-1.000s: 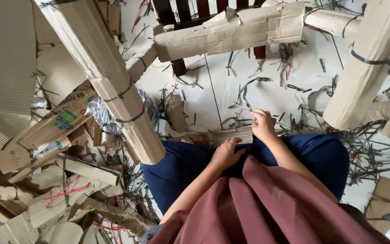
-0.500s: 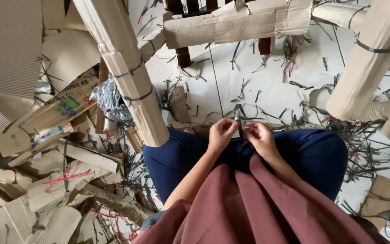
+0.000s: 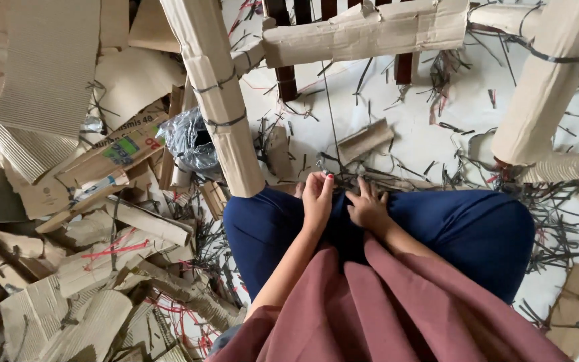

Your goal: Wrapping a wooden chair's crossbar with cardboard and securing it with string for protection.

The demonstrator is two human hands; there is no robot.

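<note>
I sit on the floor with blue trousers (image 3: 464, 224) and a maroon garment (image 3: 397, 308) over my lap. My left hand (image 3: 317, 196) lies between my knees, seen edge-on with straight fingers whose tips reach the black plastic strips (image 3: 343, 175) on the white floor. Its palm side is hidden. My right hand (image 3: 368, 209) rests beside it on my lap with the fingers spread and nothing in it. A small piece of corrugated cardboard (image 3: 364, 139) lies on the floor just beyond both hands.
A cardboard-wrapped furniture leg (image 3: 219, 100) stands close on the left, a wrapped crossbar (image 3: 370, 30) ahead, another wrapped leg (image 3: 544, 87) on the right. A heap of cardboard scraps (image 3: 102, 221) and a crumpled silver bag (image 3: 189, 141) fill the left. Black strip offcuts (image 3: 557, 221) litter the floor.
The corrugated piece left my hands and now lies on the floor ahead. Half a second ago both hands pinched a black strip together; now they are lowered and apart.
</note>
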